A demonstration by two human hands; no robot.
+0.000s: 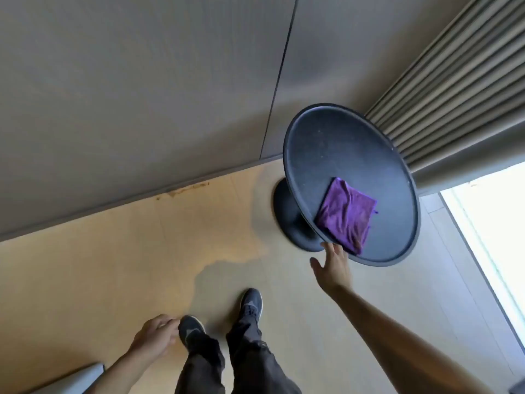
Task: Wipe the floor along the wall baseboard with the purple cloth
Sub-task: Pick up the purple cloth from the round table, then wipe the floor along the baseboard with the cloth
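Purple cloth [345, 213] lies folded on the round counter [326, 143] at right; right hand [333, 264] open beside it, left hand [156, 335] loosely curled, empty.

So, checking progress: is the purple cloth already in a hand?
No, the purple cloth lies folded on the round table; the right hand reaches toward it.

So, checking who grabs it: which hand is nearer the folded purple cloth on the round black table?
Right hand, open at the table's near rim just below the folded purple cloth. Left hand hangs curled, far lower-left.
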